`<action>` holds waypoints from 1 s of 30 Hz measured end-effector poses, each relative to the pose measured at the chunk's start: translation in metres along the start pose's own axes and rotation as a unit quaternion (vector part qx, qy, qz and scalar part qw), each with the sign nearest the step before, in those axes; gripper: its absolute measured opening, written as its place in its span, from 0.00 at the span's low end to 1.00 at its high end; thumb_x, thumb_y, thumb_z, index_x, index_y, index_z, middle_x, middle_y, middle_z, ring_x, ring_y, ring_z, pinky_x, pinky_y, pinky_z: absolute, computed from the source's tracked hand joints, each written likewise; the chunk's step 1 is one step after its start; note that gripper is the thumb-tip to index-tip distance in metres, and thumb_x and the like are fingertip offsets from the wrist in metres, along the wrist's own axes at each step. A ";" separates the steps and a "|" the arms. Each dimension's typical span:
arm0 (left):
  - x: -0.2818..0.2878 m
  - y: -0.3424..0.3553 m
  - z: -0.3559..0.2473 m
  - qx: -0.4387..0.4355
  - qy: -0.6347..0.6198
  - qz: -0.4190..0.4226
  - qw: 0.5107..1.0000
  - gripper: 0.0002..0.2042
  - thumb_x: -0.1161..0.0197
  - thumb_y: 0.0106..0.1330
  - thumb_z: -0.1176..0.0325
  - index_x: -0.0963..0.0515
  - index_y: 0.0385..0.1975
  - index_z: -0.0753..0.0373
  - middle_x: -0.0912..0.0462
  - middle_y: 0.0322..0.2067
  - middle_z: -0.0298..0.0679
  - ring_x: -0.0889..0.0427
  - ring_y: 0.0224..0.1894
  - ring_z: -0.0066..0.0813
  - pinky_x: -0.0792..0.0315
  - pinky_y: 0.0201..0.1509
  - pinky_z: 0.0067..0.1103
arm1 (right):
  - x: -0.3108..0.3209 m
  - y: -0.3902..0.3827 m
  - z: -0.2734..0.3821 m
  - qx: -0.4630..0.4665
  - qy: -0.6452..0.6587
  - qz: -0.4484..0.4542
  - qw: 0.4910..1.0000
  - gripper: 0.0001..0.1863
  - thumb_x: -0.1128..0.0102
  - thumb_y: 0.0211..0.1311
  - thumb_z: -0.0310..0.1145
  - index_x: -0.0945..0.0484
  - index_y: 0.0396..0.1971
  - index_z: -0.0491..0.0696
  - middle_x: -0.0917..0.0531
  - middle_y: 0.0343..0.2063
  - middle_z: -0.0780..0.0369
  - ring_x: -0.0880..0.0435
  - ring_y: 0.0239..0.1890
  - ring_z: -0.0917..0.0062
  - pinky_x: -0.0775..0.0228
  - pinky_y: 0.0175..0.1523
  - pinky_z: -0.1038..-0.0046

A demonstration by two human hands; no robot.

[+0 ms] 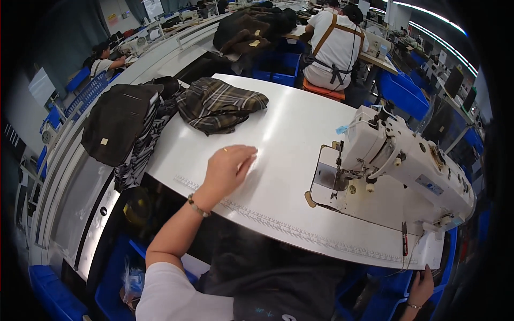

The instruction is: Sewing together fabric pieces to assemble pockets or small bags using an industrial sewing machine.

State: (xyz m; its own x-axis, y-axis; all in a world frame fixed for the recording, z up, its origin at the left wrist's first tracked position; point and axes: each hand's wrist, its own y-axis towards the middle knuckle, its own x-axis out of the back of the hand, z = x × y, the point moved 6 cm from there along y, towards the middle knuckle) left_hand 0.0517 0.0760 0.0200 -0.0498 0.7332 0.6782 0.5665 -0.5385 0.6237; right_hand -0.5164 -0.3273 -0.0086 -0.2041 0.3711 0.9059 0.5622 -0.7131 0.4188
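My left hand [230, 168] is over the white sewing table [278, 192], fingers stretched forward and thumb a little apart, with nothing seen in it. Beyond it lies a crumpled brown plaid cloth piece [219, 106]. My right hand [421, 288] is low at the table's right front corner, fingertips up at the edge; its fingers look apart and no held thing shows. Just above that hand, red-and-black thread snips [405, 241] lie on the table. A white sewing machine [407, 155] stands on the right, its needle area over a metal plate [327, 176].
Dark garments [120, 123] with patterned lining hang over the table's left end. A printed ruler strip [300, 232] follows the front edge. Blue bins [401, 93] stand around. A co-worker [334, 48] sits ahead with their back to me; dark cloth [251, 32] lies piled beyond.
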 end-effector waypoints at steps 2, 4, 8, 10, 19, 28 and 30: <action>0.006 0.041 0.036 0.046 0.035 -0.014 0.998 0.07 0.38 0.63 0.75 0.16 0.39 0.62 0.14 0.35 0.41 0.17 0.37 0.40 0.24 0.41 0.29 | 0.013 0.029 0.094 0.064 0.110 -0.005 0.992 0.14 0.41 0.60 0.25 0.18 0.46 0.41 0.18 0.27 0.56 0.21 0.23 0.64 0.30 0.30 0.66; 0.002 0.078 0.065 -0.015 0.084 -0.077 0.993 0.07 0.36 0.61 0.73 0.16 0.38 0.62 0.14 0.36 0.40 0.18 0.39 0.40 0.25 0.44 0.30 | 0.024 0.050 0.181 0.247 0.154 -0.026 0.956 0.13 0.38 0.55 0.24 0.19 0.43 0.41 0.21 0.23 0.57 0.22 0.22 0.64 0.33 0.27 0.64; -0.014 0.110 0.095 -0.085 0.166 -0.066 0.980 0.06 0.36 0.60 0.71 0.16 0.36 0.59 0.14 0.37 0.37 0.18 0.42 0.39 0.24 0.45 0.32 | 0.025 0.071 0.306 0.483 0.231 -0.065 0.842 0.15 0.35 0.47 0.25 0.18 0.40 0.45 0.20 0.22 0.64 0.22 0.20 0.70 0.31 0.25 0.69; -0.029 0.114 0.114 -0.054 0.221 0.043 0.973 0.06 0.34 0.59 0.70 0.16 0.36 0.60 0.15 0.39 0.38 0.18 0.43 0.39 0.25 0.46 0.31 | 0.018 0.073 0.347 0.547 0.262 -0.070 0.792 0.15 0.34 0.46 0.27 0.18 0.38 0.48 0.20 0.22 0.67 0.22 0.19 0.74 0.31 0.25 0.72; 0.019 0.126 0.097 0.088 0.017 -0.111 0.990 0.06 0.32 0.60 0.67 0.17 0.31 0.62 0.17 0.29 0.41 0.18 0.30 0.39 0.25 0.36 0.28 | 0.007 0.078 0.424 0.601 0.382 0.010 0.702 0.06 0.35 0.55 0.30 0.18 0.33 0.47 0.17 0.24 0.67 0.17 0.24 0.78 0.27 0.27 0.75; -0.043 -0.018 -0.100 -0.230 -0.042 0.071 0.970 0.08 0.30 0.53 0.69 0.23 0.29 0.59 0.20 0.37 0.34 0.21 0.41 0.34 0.27 0.51 0.32 | -0.067 0.088 0.414 -0.023 0.747 0.510 0.426 0.28 0.44 0.70 0.34 0.41 0.66 0.45 0.19 0.48 0.51 0.14 0.42 0.71 0.20 0.40 0.72; -0.063 -0.054 -0.111 -0.203 -0.071 0.136 0.967 0.08 0.31 0.56 0.67 0.23 0.30 0.59 0.20 0.39 0.33 0.22 0.44 0.32 0.29 0.56 0.32 | -0.065 0.091 0.413 -0.037 0.735 0.489 0.468 0.28 0.42 0.67 0.29 0.39 0.64 0.44 0.17 0.37 0.57 0.15 0.35 0.75 0.20 0.36 0.75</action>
State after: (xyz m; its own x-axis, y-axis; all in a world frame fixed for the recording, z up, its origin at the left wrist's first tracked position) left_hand -0.0671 0.0131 -0.0132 0.1852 0.5758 0.7963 0.1727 -0.8168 0.5505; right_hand -0.1211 -0.1713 -0.0553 -0.2396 -0.9259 -0.2919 0.9446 -0.1529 -0.2904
